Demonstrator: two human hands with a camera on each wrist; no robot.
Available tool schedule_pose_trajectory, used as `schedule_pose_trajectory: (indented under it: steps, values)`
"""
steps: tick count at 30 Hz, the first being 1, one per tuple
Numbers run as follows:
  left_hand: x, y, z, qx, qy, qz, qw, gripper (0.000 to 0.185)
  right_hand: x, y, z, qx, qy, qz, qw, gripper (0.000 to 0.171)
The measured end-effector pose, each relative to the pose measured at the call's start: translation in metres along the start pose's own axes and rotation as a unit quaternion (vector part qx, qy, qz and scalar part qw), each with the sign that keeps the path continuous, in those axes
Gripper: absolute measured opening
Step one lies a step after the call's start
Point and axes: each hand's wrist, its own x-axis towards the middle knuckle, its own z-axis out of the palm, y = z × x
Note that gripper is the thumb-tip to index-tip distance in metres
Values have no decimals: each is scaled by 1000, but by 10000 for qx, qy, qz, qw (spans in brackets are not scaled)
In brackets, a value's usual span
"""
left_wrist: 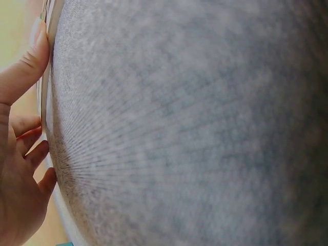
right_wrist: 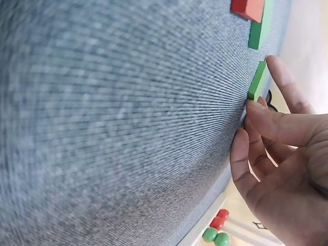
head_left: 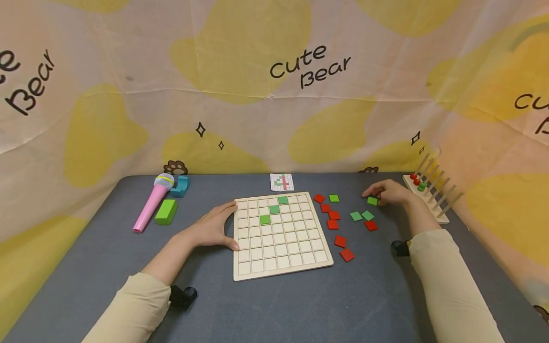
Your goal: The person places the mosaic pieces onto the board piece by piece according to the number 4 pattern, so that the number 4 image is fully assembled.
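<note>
A light wooden grid board lies mid-table with three green tiles in a diagonal on its squares. My left hand rests along the board's left edge, thumb spread from the fingers, which touch the rim. Right of the board, my right hand is over a green square tile. In the right wrist view, the thumb and a finger pinch that tile's end while the index finger stretches past it. Loose red tiles and green tiles lie between board and right hand.
A small printed pattern card is behind the board. At the left lie a pink microphone, a green block and a blue curved block. A pegged rack with red and green beads stands at the right, beside my right forearm.
</note>
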Motion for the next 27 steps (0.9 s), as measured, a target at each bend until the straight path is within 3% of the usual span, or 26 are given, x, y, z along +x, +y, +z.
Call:
schedule_pose_trajectory:
  steps: [10, 18, 27]
  values:
    - [0, -1, 0, -10, 0, 30, 10000, 118, 1, 4, 2, 48, 234, -41, 9997, 34]
    - [-1, 2, -2, -39, -36, 39, 10000, 118, 4, 2, 2, -578, 529, 109, 9969, 31]
    - [0, 2, -1, 1, -54, -50, 10000, 119, 6, -2, 0, -651, 818, 120, 9944, 21]
